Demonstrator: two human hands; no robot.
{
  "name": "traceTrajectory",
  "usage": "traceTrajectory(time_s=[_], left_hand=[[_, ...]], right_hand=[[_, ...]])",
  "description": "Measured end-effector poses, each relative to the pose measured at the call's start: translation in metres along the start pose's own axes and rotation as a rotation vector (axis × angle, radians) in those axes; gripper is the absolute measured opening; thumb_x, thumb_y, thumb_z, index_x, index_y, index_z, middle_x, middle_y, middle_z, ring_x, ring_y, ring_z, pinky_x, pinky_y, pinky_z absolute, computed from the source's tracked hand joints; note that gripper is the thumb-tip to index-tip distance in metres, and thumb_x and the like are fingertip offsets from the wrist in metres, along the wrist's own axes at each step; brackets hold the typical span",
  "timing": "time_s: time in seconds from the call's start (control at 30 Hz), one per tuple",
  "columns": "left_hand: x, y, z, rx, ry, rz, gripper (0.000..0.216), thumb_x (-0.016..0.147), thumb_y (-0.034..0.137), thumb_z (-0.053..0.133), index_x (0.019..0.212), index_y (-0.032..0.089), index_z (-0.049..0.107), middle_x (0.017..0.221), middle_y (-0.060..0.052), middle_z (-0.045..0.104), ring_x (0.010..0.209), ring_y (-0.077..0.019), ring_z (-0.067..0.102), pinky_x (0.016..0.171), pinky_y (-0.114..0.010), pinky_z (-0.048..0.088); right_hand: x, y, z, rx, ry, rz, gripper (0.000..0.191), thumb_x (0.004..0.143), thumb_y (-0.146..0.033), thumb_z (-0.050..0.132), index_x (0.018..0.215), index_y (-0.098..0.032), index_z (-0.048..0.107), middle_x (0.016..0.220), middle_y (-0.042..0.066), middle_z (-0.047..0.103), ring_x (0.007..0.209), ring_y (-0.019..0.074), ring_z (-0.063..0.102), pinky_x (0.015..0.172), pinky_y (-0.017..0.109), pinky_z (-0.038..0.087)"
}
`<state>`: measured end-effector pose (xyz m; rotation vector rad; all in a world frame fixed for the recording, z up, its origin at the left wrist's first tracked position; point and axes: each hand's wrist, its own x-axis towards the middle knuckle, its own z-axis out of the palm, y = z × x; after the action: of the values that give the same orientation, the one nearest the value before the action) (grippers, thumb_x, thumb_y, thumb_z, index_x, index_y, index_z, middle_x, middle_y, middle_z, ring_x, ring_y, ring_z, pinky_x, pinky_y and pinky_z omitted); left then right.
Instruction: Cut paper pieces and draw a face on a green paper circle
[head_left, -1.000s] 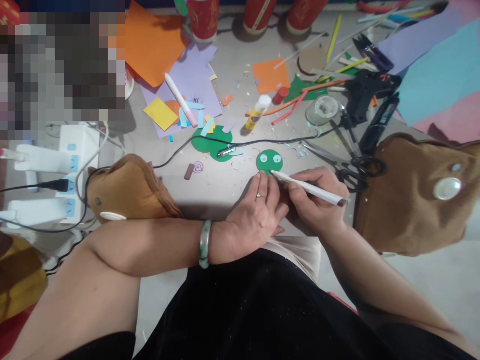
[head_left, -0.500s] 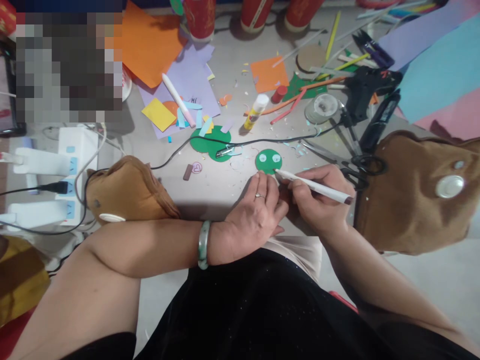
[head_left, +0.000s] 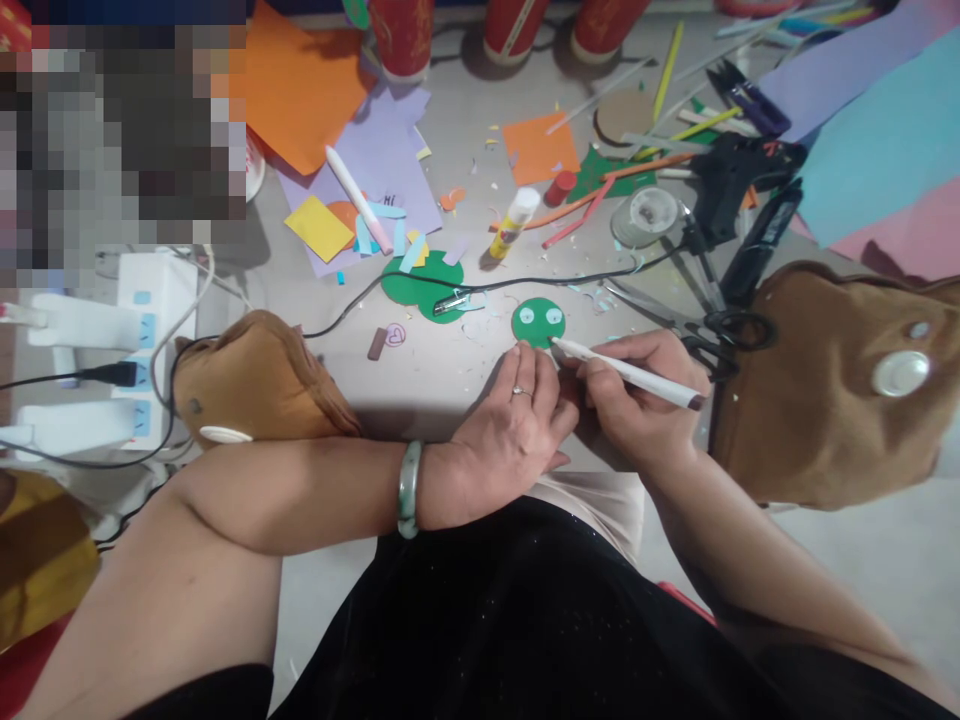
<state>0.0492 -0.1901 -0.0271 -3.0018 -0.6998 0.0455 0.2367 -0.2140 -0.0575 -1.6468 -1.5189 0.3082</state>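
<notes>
A small green paper disc (head_left: 538,322) with two white eyes lies on the grey floor. My right hand (head_left: 637,400) is closed round a white pen (head_left: 630,373), whose tip touches the disc's lower right edge. My left hand (head_left: 514,430) lies flat beside it, fingers together, fingertips pressing at the disc's near edge. A green bangle (head_left: 409,488) circles my left wrist.
Black scissors (head_left: 701,335) lie right of the pen hand, a glue stick (head_left: 512,222) and larger green cut-outs (head_left: 420,283) beyond. Brown plush slippers (head_left: 259,380) flank my arms. A white power strip (head_left: 90,350) sits left. Coloured paper, a glue gun (head_left: 739,170) and red cups fill the back.
The pen tip has shifted slightly to the right along the disc's edge. My left hand has stayed put.
</notes>
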Motion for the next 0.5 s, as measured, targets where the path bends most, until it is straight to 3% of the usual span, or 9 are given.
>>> traceTrajectory(time_s=[0.2,0.5], left_hand=[[0.0006,0.0011,-0.0008,0.0,-0.033,-0.003,0.078,0.107,0.061,0.058,0.156,0.0,0.057,0.158,-0.035,0.06,0.148,-0.0448,0.062,0.128,-0.06,0.042],[0.0029,0.0024,-0.0025,-0.04,-0.077,-0.021,0.077,0.108,0.06,0.057,0.158,0.001,0.056,0.162,-0.033,0.057,0.151,-0.0448,0.058,0.13,-0.06,0.038]], right_hand=[[-0.0023,0.0012,-0.0016,0.02,-0.057,0.043,0.004,0.095,-0.031,0.072,0.091,-0.031,0.07,0.071,-0.002,0.074,0.05,0.0191,0.063,0.049,0.036,0.049],[0.0012,0.0004,-0.0003,-0.004,-0.106,0.03,0.007,0.097,-0.036,0.07,0.093,-0.03,0.073,0.079,0.0,0.078,0.058,0.0196,0.069,0.054,0.036,0.054]])
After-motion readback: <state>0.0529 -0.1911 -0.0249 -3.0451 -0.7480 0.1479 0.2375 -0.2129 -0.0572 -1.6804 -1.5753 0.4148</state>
